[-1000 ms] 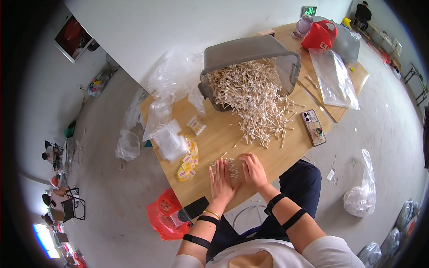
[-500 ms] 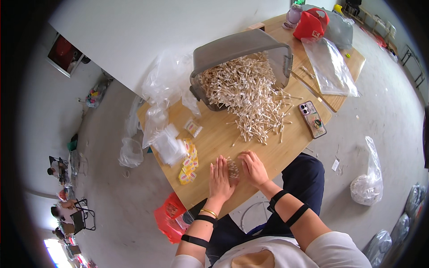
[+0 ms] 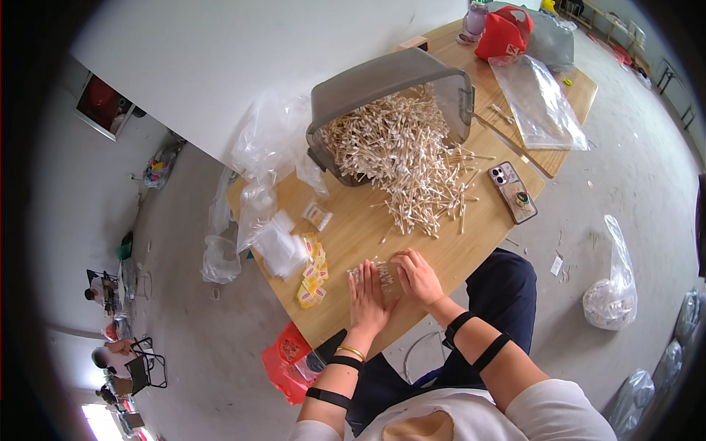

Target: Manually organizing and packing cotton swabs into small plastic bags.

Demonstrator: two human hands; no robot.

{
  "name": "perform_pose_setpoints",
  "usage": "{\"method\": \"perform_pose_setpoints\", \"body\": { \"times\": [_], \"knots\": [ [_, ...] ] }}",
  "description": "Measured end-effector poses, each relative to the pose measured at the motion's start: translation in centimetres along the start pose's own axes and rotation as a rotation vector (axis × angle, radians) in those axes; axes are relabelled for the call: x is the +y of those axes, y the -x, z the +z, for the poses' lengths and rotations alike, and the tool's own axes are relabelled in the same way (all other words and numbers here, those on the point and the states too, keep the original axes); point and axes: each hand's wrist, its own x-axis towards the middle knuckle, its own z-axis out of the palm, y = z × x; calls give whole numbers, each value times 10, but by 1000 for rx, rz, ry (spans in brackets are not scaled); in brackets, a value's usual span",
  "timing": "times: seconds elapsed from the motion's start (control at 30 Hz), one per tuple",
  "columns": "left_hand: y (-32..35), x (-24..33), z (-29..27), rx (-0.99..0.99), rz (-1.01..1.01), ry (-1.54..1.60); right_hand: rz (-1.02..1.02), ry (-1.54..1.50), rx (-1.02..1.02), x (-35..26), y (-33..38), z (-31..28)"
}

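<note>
My left hand (image 3: 370, 301) lies flat on the tabletop, fingers stretched out and close together. It covers part of a small flat batch of cotton swabs (image 3: 384, 277), whose white tips show beside and above its fingers. Whether clear film encloses them is hard to make out. Just right of that batch rests my right hand (image 3: 418, 279), fingers loosely bent and lying over its edge, with nothing visible in its grasp. Beyond both hands, a large heap of loose cotton swabs (image 3: 401, 147) spills from a grey plastic bin (image 3: 368, 81) tipped on its side.
Left of my hands lie yellow-and-white printed cards (image 3: 313, 275), a stack of clear bags (image 3: 283, 250) and a small filled packet (image 3: 317, 216). A phone (image 3: 513, 192) lies near the right table edge. A red bag (image 3: 285, 360) hangs below the near left edge.
My left hand has shifted slightly to the right and down, uncovering more swab tips above its fingers. The right hand stays in nearly the same place. The whole view has tilted a little.
</note>
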Motion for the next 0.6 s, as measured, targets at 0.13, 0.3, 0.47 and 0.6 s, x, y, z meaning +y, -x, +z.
{"method": "perform_pose_setpoints", "body": {
  "times": [0.13, 0.3, 0.47, 0.6],
  "knots": [
    [-17, 0, -11, 68, -42, -4, 7, 25, -5, 2, 1, -4],
    [-23, -14, -9, 12, -45, -24, -5, 6, -2, -6, 1, -3],
    [-30, -21, -8, -4, -27, 27, 12, 8, -6, -3, 0, -3],
    [-42, -30, -10, -36, -19, -59, 17, 1, -12, -3, -1, -3]
  ]
}}
